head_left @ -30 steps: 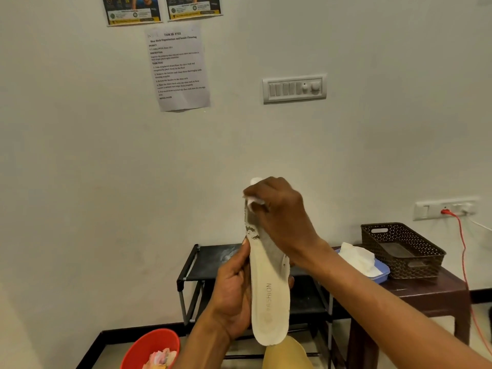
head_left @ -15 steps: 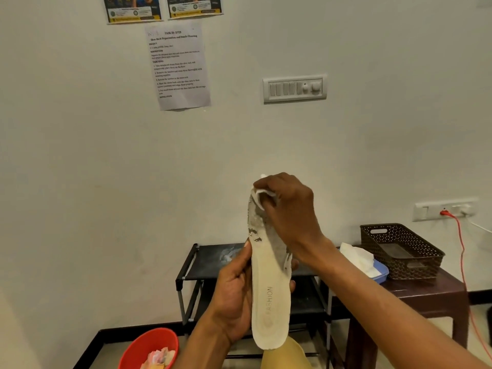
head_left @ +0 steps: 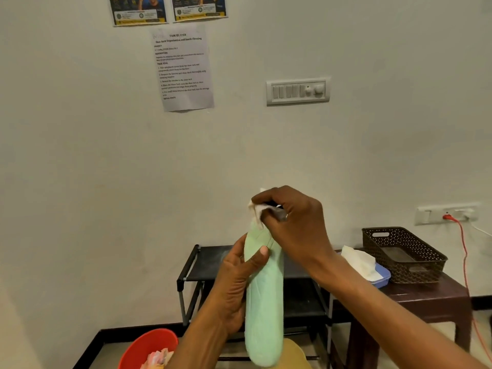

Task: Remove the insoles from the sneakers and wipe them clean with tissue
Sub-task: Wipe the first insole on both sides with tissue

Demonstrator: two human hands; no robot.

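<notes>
An insole (head_left: pixel 263 310) stands upright in front of me with its pale green underside facing me. My left hand (head_left: pixel 234 286) grips it around the middle, thumb across the green face. My right hand (head_left: pixel 292 225) is closed on a crumpled white tissue (head_left: pixel 257 211), pressed against the insole's top end. No sneakers are in view.
A black shoe rack (head_left: pixel 197 265) stands against the wall behind my hands. To its right a dark brown table (head_left: pixel 436 296) carries a blue tissue box (head_left: pixel 380 276) and a brown woven basket (head_left: pixel 404 254). A red bowl (head_left: pixel 141 347) with scraps sits bottom left. A red cable (head_left: pixel 466 262) hangs from the wall socket.
The insole has been turned over: its white printed face showed before, the green underside shows now. My right hand with the tissue stays at the top end.
</notes>
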